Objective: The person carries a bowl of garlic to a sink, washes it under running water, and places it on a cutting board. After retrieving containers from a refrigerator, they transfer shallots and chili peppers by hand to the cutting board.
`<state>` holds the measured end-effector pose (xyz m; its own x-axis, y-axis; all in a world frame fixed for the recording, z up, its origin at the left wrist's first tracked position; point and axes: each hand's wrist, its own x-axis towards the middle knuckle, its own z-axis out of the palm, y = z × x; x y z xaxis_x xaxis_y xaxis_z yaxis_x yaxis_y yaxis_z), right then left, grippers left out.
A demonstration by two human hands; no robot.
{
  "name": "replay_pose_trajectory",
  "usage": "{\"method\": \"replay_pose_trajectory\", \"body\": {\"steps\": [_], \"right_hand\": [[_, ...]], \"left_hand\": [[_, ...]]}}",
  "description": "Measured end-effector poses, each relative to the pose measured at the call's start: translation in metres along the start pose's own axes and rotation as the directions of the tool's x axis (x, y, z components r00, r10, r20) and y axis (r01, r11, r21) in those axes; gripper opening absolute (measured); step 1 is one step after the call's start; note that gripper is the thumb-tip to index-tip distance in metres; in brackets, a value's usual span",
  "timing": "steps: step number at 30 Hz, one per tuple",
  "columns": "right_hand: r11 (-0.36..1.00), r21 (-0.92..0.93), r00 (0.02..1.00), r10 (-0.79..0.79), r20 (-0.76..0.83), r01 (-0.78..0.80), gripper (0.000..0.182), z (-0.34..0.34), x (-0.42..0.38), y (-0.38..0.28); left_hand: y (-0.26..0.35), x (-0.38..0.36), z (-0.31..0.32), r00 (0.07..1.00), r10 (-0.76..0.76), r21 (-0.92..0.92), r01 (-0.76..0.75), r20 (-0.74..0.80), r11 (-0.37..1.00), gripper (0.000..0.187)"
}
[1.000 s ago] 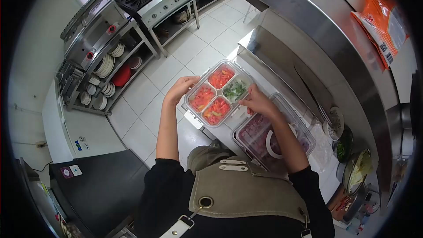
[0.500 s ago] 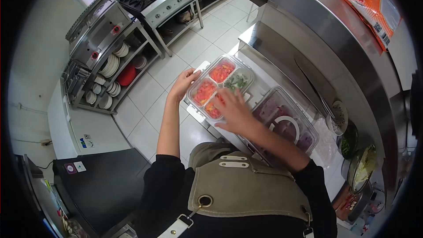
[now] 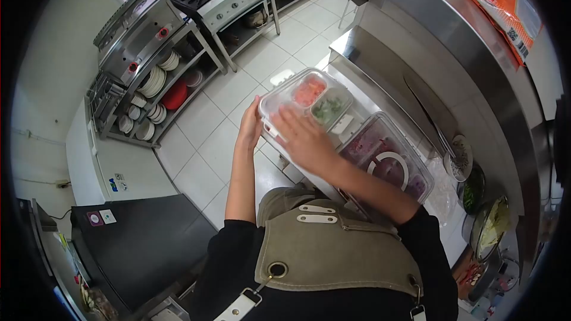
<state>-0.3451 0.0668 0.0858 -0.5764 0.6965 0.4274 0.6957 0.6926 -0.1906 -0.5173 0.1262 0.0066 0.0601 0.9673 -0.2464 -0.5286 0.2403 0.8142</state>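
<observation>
A clear divided food container [image 3: 341, 96] has a transparent lid with white side flaps sticking outward. Chopped red food [image 3: 310, 91] and green leafy bits [image 3: 328, 109] show through the lid, which looks hazy at the left. My left hand [image 3: 250, 123] grips the container's left edge, fingers along its side. Over the near part of the lid lies my right hand [image 3: 302, 141], its fingers stretched out and a little blurred; it hides the compartments below. Beside my right forearm stands a second clear container [image 3: 380, 120] with purple contents and a white curved handle.
Bowls holding green [image 3: 471, 193] and pale yellow [image 3: 492, 226] vegetables stand along the counter at right, near long tongs [image 3: 431, 116]. A steel shelf overhangs, bearing an orange bag [image 3: 502, 15]. Across the tiled floor are a stove [image 3: 238, 5] and a plate rack [image 3: 156, 86].
My right hand has shifted left and flattened over the lid. My left hand has slid down along the container's side. The view has shifted slightly, and the lid looks hazier.
</observation>
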Motion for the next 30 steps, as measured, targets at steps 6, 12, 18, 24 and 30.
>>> {"method": "replay_pose_trajectory", "body": {"steps": [6,12,18,24,30], "right_hand": [[0.873,0.464,0.982,0.185,-0.028,-0.151,0.039,-0.084,0.03,0.036],[0.818,0.498,0.93,0.362,-0.059,-0.287,0.042,-0.107,0.031,0.069],[0.632,0.69,0.78,0.606,-0.157,-0.353,0.038,-0.114,0.023,0.105],[0.489,0.803,0.715,0.69,-0.117,-0.341,0.042,-0.127,0.006,0.115],[0.424,0.868,0.734,0.671,-0.108,-0.26,0.041,-0.136,0.002,0.102]], "left_hand": [[0.014,-0.021,0.023,0.916,0.401,0.602,-0.337,0.032,0.724,0.025],[0.024,-0.062,0.053,0.832,0.408,0.865,-0.474,0.377,0.166,0.021],[-0.003,-0.06,0.066,0.808,0.225,0.826,-0.563,0.545,0.022,0.019],[-0.03,-0.058,0.083,0.87,0.27,0.911,-0.393,0.413,-0.125,0.017],[-0.035,-0.052,0.091,0.891,0.305,0.938,-0.289,0.337,-0.192,0.019]]}}
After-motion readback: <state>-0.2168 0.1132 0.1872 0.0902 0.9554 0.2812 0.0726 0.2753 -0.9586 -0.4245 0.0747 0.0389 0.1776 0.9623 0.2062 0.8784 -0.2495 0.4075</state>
